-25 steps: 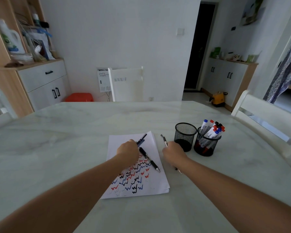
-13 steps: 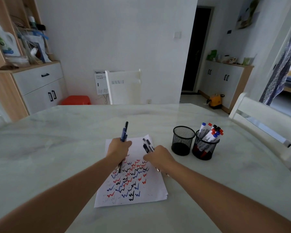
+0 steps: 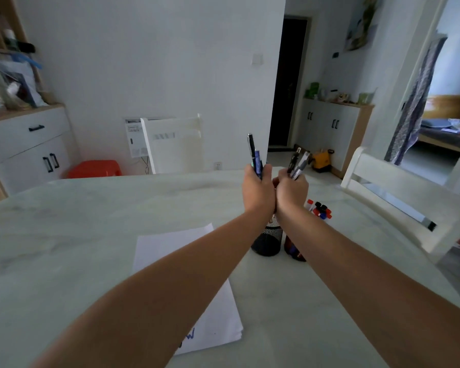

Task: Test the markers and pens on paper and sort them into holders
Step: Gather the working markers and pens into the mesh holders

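My left hand [image 3: 256, 191] grips upright blue and black pens [image 3: 255, 155], raised above the table. Pressed against it, my right hand [image 3: 292, 192] grips a bunch of black and silver pens [image 3: 298, 162]. Both fists hover over two black mesh holders. The left holder [image 3: 266, 244] is partly hidden by my left wrist; what it holds is hidden. The right holder [image 3: 294, 248] carries markers with red, blue and black caps [image 3: 319, 209]. The white paper [image 3: 175, 251] lies on the table under my left forearm, with a bit of blue scribble showing.
The marble table [image 3: 91, 221] spreads all around. A white chair [image 3: 174, 144] stands at the far edge and another white chair [image 3: 398, 192] at the right. A cabinet [image 3: 24, 144] and a red stool [image 3: 94, 168] stand at the left wall.
Both hands lifted off the paper with their pens and moved right and up, coming together above the holders. The view also shifted, so the paper now sits lower left.
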